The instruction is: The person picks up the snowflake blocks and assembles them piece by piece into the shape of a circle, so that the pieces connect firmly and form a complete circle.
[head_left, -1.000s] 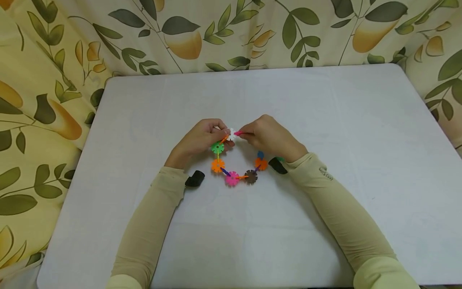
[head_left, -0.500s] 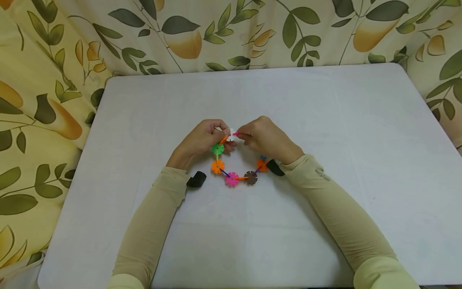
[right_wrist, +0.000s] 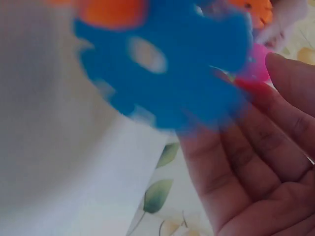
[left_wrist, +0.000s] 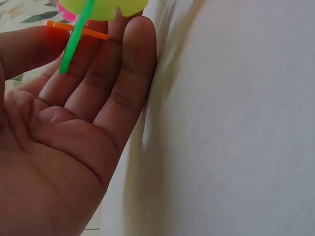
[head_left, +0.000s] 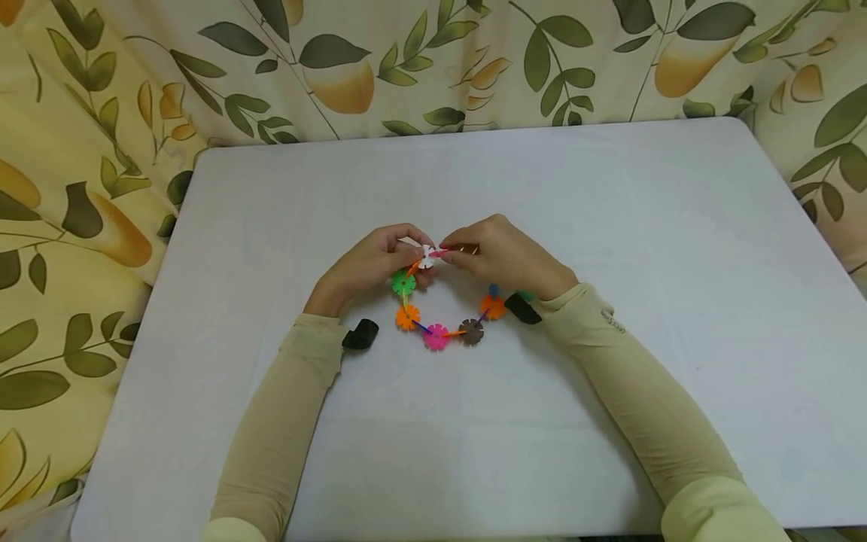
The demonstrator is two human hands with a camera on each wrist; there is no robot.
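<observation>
A chain of notched interlocking plastic discs curves over the white table in the head view. My left hand (head_left: pixel 369 263) pinches an orange disc (left_wrist: pixel 76 29), seen edge-on in the left wrist view, between thumb and fingers. Joined to it are a white disc (head_left: pixel 427 257) and a green disc (head_left: pixel 403 283). Fingertips of my right hand (head_left: pixel 511 252) pinch a pink disc (head_left: pixel 439 254) at the white disc's edge. Further round are an orange disc (head_left: pixel 408 318), a lower pink disc (head_left: pixel 436 337) and a brown disc (head_left: pixel 471 332). Close to the right wrist camera hangs a blue disc (right_wrist: pixel 162 64).
The white-covered table (head_left: pixel 576 452) extends on all sides of the chain. A leaf-patterned curtain (head_left: pixel 406 68) hangs behind and to the left. Black wrist cameras, one left (head_left: pixel 360 334) and one right (head_left: pixel 523 308), sit near the chain.
The pink disc has moved against the white disc, overlapping its edge. Both hands' discs have shifted slightly left, and a gap now shows between my right thumb and index finger behind their tips.
</observation>
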